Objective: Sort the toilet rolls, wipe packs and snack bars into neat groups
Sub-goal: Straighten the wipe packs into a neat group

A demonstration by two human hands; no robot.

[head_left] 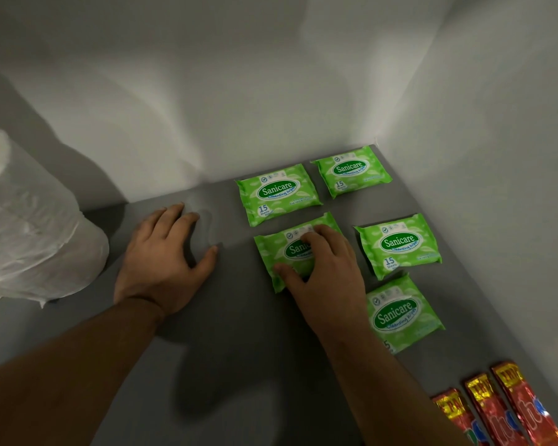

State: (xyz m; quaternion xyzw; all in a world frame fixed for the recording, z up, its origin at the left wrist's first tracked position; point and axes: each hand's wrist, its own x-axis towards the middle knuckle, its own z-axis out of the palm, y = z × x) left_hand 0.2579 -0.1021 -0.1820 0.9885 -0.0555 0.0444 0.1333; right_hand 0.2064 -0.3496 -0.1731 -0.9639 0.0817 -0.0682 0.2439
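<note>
Wipe pack gripped by right hand; left hand flat, spread on grey shelf.

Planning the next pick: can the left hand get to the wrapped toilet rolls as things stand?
Probably yes. The left hand rests empty on the grey surface, the toilet rolls stand just to its left, and nothing lies between them. The right hand grips a wipe pack, well clear.
</note>
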